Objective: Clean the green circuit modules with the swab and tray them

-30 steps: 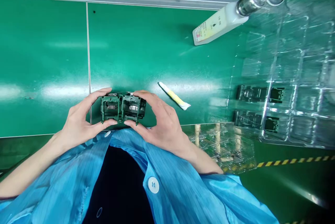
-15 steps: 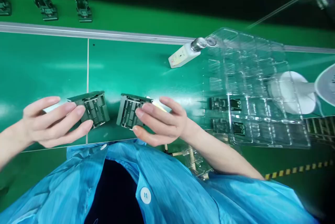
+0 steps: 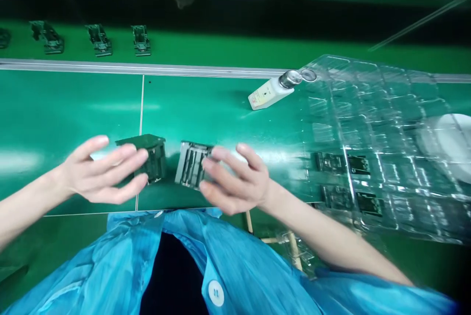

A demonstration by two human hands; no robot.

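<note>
My left hand (image 3: 110,172) has its fingers closed around the side of a dark, box-shaped housing (image 3: 156,160), its uppermost finger sticking out free. The housing shows a plain upper face and a slotted face turned right. Opposite it, my right hand (image 3: 235,177) grips a similar dark housing (image 3: 191,163), with long parallel slots and bars facing up. A narrow gap separates the two housings. Both are over the green worktop near its front edge. My fingers cover the outer side of each housing, and the exact kind of part cannot be made out.
Several dark parts (image 3: 98,40) stand in a row on the green strip beyond a metal rail (image 3: 206,70). Right of centre is a white bottle (image 3: 267,94) with a metal top. Clear compartment trays (image 3: 375,128) cover the right side, with dark parts (image 3: 358,164) in them, near a white round base (image 3: 454,148).
The view has shifted, so the surroundings appear lower and mostly further right. Both hands keep hold of their housings; the left housing now shows more of its plain upper face.
</note>
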